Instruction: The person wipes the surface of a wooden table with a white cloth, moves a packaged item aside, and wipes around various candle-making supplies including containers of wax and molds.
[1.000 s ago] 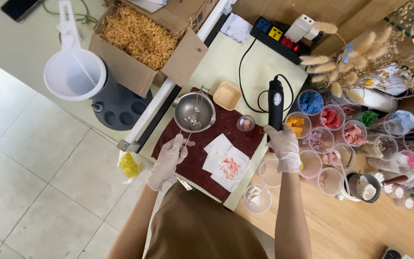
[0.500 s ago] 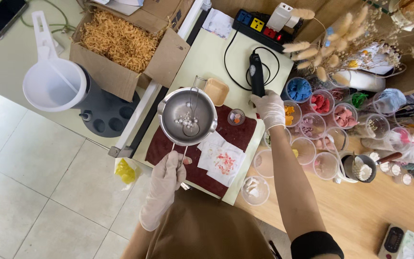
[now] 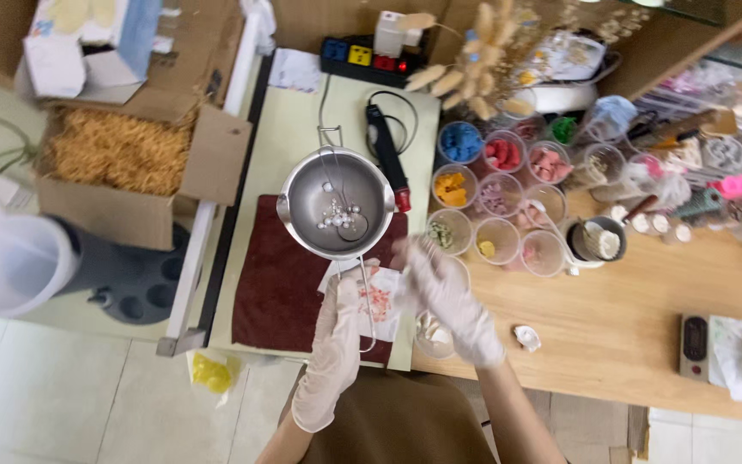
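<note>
Head view shows the gloved left hand gripping the wire handle of a steel pot above the brown mat, while the blurred right hand, fingers spread, holds nothing beside it.

Glossy metal pot above a matt maroon cloth mat; smooth wooden tabletop.
</note>
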